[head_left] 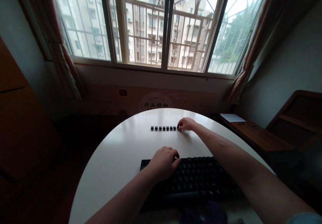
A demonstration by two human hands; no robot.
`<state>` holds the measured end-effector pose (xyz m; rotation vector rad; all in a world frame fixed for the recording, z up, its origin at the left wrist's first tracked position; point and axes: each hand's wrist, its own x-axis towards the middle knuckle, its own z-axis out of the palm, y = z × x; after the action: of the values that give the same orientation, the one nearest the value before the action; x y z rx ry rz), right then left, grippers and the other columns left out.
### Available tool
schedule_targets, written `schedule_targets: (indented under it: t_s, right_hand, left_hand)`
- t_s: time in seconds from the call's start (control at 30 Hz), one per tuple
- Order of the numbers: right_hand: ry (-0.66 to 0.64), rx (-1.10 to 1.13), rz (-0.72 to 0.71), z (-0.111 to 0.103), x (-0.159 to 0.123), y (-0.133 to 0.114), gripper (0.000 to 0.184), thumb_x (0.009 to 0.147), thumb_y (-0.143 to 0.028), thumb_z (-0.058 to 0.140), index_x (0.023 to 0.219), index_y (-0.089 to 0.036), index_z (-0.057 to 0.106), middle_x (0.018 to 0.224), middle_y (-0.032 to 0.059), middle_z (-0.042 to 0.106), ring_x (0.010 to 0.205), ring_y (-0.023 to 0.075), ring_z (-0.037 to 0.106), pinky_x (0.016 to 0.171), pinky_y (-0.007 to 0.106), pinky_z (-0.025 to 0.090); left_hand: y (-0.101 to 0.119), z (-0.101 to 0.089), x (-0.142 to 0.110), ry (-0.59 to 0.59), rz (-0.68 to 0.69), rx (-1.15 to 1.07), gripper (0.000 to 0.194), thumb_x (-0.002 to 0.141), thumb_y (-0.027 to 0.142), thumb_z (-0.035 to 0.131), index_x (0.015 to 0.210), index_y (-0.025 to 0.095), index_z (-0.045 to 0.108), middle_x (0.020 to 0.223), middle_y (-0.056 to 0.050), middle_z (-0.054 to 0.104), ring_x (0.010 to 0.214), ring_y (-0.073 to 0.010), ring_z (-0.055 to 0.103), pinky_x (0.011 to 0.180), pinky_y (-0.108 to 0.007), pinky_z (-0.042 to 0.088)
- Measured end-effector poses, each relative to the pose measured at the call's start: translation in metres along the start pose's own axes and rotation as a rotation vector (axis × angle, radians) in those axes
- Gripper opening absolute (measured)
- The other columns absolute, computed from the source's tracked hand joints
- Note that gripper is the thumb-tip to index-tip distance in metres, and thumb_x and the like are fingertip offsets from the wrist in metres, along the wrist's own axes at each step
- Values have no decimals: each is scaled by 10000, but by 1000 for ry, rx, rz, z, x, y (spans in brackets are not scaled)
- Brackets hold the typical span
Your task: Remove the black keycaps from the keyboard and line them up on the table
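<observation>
A black keyboard point(198, 177) lies on the near part of the white round table. My left hand point(164, 162) rests over its far left part, fingers bent and a gap between thumb and forefinger. Farther back, several small black keycaps point(164, 128) stand in a straight row. At the right end of this row my right hand point(186, 124) is closed in a pinch on one more keycap point(178, 127), low at the tabletop. Its fingers partly cover that keycap.
The white table point(110, 157) has a curved edge all round. A purple thing point(205, 214) lies in front of the keyboard, its kind unclear. To the right stand a wooden bench point(259, 136) with a paper point(231, 118) on it, and a wooden chair back point(299, 116). Barred windows point(166, 26) are ahead.
</observation>
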<state>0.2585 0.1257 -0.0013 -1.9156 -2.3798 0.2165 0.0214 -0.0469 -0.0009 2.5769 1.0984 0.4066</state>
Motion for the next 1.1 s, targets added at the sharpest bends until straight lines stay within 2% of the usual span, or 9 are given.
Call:
schedule_targets:
  t_s: [0.3,0.43,0.57,0.63,0.67,0.77,0.83,1.0,1.1]
  right_hand:
    - [79,120,-3,2,-4,-2,323,657,-291,772,974,-228,768,891,23,745,793,180,671,674,222,465]
    - [220,278,-25,-10,-13,-8,272,708,-335,750,933,-182,760,908,54,741,834,194,673,748,241,490]
    - [437,480,-13,-33,-44,-17,584,989,-487,247,1043,-112,692,1088,139,689,877,187,665,730,268,521]
    - [508,636,-12,-42,-74,-19,757,991,-508,24,1064,-109,662,1083,148,676,871,180,659,664,259,533]
    - [546,870,-19,-44,-91,-20,759,975,-575,73,1006,-109,672,978,144,687,816,184,654,643,264,535]
    - [415,1313,42,-39,-144,-23,713,896,-721,270,823,-134,668,576,43,564,482,127,508,459,243,454]
    - [293,1461,113,-29,-170,-27,682,860,-755,332,777,-146,628,502,1,473,399,104,413,364,228,358]
    - [7,1502,8,-4,-196,-37,456,751,-572,704,953,-188,565,655,-25,532,527,114,543,374,182,400]
    - [-55,1449,-72,5,-196,-41,469,756,-517,723,1042,-191,545,799,10,588,666,145,621,391,167,429]
  left_hand:
    - [-1,1,1,-2,10,19,237,884,337,508,962,213,695,951,-72,681,925,-255,589,824,-390,455]
    - [-2,1,1,2,14,12,242,887,344,499,961,223,695,957,-66,682,926,-251,586,820,-385,453]
    - [-1,0,0,-8,8,17,252,886,340,493,984,222,693,971,-71,682,931,-253,585,808,-378,454]
    - [1,-3,-1,-21,5,15,260,889,336,486,997,222,694,978,-74,682,932,-251,586,797,-368,456]
    - [2,-4,-1,-26,3,13,262,890,334,485,997,221,696,980,-76,682,936,-250,586,799,-365,457]
    - [3,-5,-1,-39,2,12,264,890,326,485,986,210,702,993,-82,682,958,-251,586,826,-367,457]
    - [4,-6,-1,-43,7,13,260,890,316,486,983,205,702,1002,-82,682,966,-251,586,841,-373,459]
    - [11,-11,-5,-36,69,19,252,895,300,507,1054,209,681,1087,-80,667,1010,-248,574,881,-380,456]
    - [19,-17,-8,-42,130,31,242,888,285,540,1085,226,669,1121,-71,656,1035,-250,564,903,-391,446]
